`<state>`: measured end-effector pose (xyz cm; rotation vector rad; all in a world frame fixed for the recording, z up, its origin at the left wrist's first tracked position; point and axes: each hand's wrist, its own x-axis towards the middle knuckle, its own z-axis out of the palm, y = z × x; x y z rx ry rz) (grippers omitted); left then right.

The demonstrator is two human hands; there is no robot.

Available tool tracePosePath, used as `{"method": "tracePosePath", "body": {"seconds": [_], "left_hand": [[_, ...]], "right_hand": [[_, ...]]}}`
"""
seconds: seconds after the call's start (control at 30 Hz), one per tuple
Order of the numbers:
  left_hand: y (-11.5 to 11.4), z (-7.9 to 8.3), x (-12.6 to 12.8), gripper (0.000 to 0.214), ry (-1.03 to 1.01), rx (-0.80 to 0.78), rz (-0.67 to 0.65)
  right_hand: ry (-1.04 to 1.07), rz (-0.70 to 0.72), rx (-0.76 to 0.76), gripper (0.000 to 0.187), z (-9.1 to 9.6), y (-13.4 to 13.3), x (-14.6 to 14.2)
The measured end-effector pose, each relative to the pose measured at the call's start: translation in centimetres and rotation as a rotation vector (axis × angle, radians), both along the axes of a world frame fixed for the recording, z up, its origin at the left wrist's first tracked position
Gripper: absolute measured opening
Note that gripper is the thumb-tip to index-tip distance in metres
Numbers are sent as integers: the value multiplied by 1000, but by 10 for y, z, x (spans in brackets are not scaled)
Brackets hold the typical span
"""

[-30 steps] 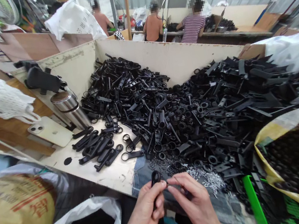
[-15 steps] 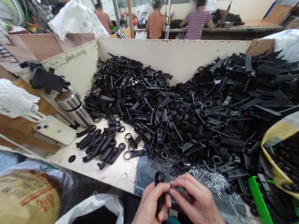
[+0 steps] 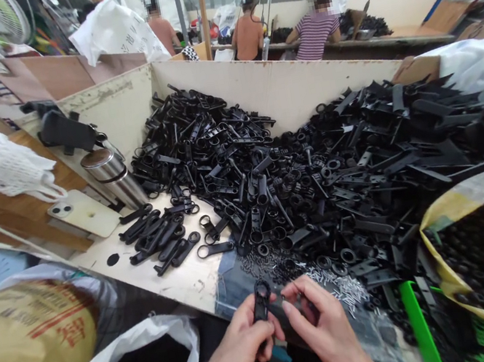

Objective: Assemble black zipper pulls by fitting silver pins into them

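left hand (image 3: 239, 339) wrapped round a black plastic lever-like piece with a ring at one end (image 3: 262, 301), thumb pressed along its lower part, ring end up; the piece is in the air, by the near edge of the pale board surface (image 3: 191, 290). right hand (image 3: 321, 320) just beside it, not touching, thumb and forefinger tips drawn close together; cannot tell whether something small is pinched there. work looks partway along: a batch of dark ring-ended handles (image 3: 159, 240) lies toward the left edge of the surface, set off from the rest, perhaps finished ones, a judgement only. a tall heap of loose black plastic parts (image 3: 217, 148), up against the far edge and spreading toward the right, suggests plenty is left. the held piece is probably still being worked. short silver metal pins (image 3: 344, 289) lie scattered beyond the right hand, toward the near edge. against the earlier frame: fingertips of both hands met then at the piece; now the right has drawn off slightly, and the ring shows more openly. batch and heap appear unchanged.
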<state>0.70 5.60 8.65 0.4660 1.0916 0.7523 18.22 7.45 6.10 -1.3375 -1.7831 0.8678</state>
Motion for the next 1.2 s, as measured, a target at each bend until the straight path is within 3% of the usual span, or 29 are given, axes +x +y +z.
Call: {"method": "tracePosePath", "body": {"seconds": [0.13, 0.3, 0.57, 0.73, 0.97, 1.1, 1.2], "left_hand": [[-2, -2, -1, 46, 121, 53, -48], [-3, -7, 1, 60, 301, 48, -110], [-2, -13, -2, 58, 593, 156, -153], [1, -3, 0, 59, 685, 226, -329], [1, 1, -3, 65, 754, 250, -503], [2, -1, -6, 59, 723, 257, -468], [6, -3, -10, 38, 609, 277, -423]], "right_hand": [[-101, 114, 119, 7, 2, 2, 1], [-173, 155, 169, 7, 0, 5, -2], [-172, 133, 99, 8, 0, 7, -6], [-142, 76, 51, 16, -2, 4, -10], [-119, 45, 1, 30, 2, -2, -18], [-122, 48, 24, 33, 0, -5, -19], [-140, 75, 66, 34, 0, -5, -16]]}}
